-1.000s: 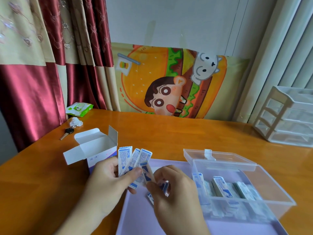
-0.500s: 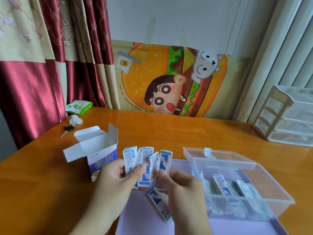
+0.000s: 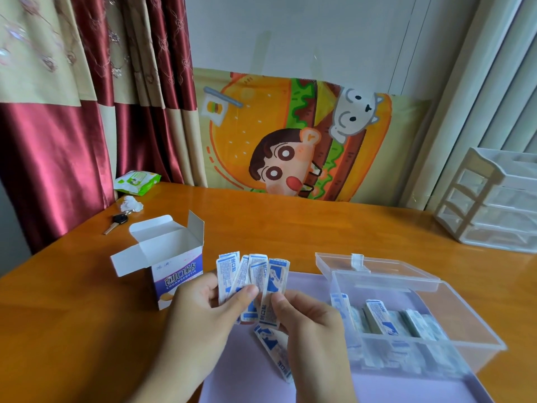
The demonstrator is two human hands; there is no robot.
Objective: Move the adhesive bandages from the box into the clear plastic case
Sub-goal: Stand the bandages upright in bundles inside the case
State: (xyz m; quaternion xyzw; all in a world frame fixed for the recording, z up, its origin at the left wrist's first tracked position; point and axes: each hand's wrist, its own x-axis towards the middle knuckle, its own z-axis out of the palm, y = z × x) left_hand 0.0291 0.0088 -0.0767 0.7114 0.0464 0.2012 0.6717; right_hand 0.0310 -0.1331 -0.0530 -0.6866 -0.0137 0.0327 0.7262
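My left hand grips a fan of several blue-and-white wrapped bandages between thumb and fingers, above a lilac mat. My right hand pinches the rightmost strip of the fan and another bandage that hangs down beneath it. The white and purple bandage box stands open just left of my left hand. At the right sits the clear plastic case, lid folded back, with several bandages standing inside it.
A wooden table carries a key, a crumpled tissue and a green wipes pack at the far left. A white drawer unit stands at the far right. A cartoon cloth and curtains hang behind.
Both hands have risen a little and the fan of bandages has been spread and straightened. My right hand's fingers have shifted onto the rightmost strip.
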